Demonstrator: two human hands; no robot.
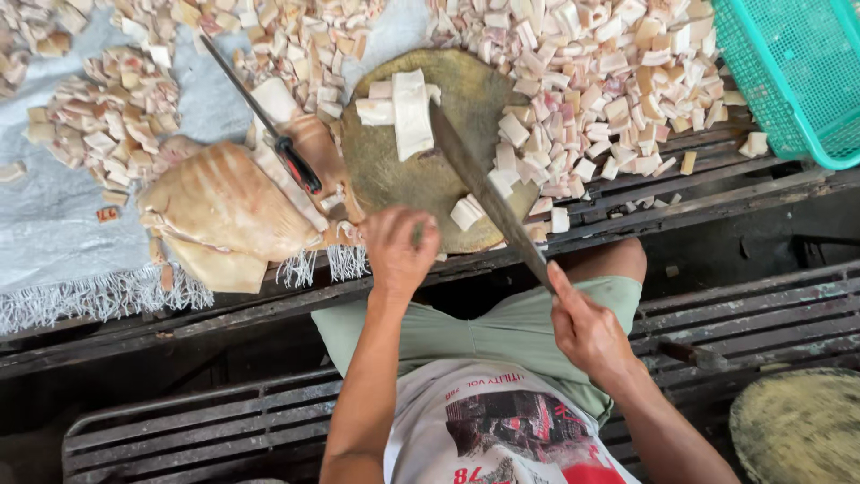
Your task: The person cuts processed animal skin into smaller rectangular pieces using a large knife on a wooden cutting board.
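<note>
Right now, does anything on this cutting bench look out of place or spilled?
Yes: a few cut cubes have strayed off the grey sheet onto the bare slats beside the green basket, and a second knife lies loose across the uncut slabs.

Cleaver [488, 193]: long, dark, worn blade, gripped by its handle in the right hand [587, 327]; it lies slantwise across the chopping block, tip just beside the strip of meat, handle end towards the person.
Chopping block [421, 170]: round, brownish, scarred top, resting on the slatted bench; the left hand [399, 251] sits curled at its near rim.
Strip of meat [412, 112]: pale, fatty slab lying lengthwise on the far part of the block, a smaller piece touching its left side.
Cut piece [466, 213]: small white cube on the block, near the blade.
</note>
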